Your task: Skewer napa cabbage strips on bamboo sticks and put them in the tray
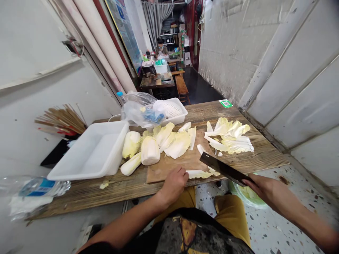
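Observation:
My right hand (261, 185) is wrapped round a dark-bladed cleaver (222, 169), held tilted over the front right of the wooden cutting board (164, 171). At the board's front edge, my left hand (176, 181) is closed, its fingertips at the end of a pale napa cabbage leaf (197, 174). Beyond it lie loose cabbage leaves (178, 143) and a cut cabbage head (150, 151). A second cabbage piece (131, 144) and a narrow wedge (130, 165) sit to the left. More leaves (230, 135) are spread on the table at the right.
A white plastic tub (91, 148) stands at the left, near bundled chopsticks (62, 121) and a plastic bottle (39, 187). Behind are plastic bags (141, 111) and another white tub (182, 107). Below the table sits a green bin (249, 194). A person (161, 49) is far back.

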The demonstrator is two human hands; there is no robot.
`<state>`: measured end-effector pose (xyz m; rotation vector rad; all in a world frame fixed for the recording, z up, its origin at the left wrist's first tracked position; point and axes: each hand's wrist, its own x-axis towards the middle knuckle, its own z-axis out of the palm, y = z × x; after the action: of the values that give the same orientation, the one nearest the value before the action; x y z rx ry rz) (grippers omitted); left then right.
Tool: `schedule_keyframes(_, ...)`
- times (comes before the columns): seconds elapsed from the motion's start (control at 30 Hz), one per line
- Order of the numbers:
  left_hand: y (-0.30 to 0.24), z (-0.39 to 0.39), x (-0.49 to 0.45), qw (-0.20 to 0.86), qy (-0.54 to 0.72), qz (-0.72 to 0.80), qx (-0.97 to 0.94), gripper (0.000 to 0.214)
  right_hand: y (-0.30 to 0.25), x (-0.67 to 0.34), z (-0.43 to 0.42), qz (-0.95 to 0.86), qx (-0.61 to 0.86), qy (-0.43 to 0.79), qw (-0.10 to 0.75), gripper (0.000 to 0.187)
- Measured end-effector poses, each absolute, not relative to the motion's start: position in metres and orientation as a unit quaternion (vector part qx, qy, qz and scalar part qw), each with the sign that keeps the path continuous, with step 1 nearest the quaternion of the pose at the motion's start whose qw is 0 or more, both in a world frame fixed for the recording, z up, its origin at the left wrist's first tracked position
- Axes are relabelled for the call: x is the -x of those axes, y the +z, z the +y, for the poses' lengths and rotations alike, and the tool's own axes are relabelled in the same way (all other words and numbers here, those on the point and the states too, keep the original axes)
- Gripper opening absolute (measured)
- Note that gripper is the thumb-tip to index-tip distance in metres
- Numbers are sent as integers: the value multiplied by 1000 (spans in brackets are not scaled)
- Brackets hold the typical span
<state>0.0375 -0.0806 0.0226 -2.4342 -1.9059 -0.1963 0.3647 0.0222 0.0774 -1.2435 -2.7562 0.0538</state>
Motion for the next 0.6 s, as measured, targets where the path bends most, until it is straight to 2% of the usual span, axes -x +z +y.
schedule_keyframes(0.17,25,-83,-42,-1,-58,-610,790,16,72,-358,21,-911,410,44,23,40)
schedule_keyframes(0.6,26,-80,-46,-14,-61,-604,794,15,65,-347,3,-891,453,32,13,35)
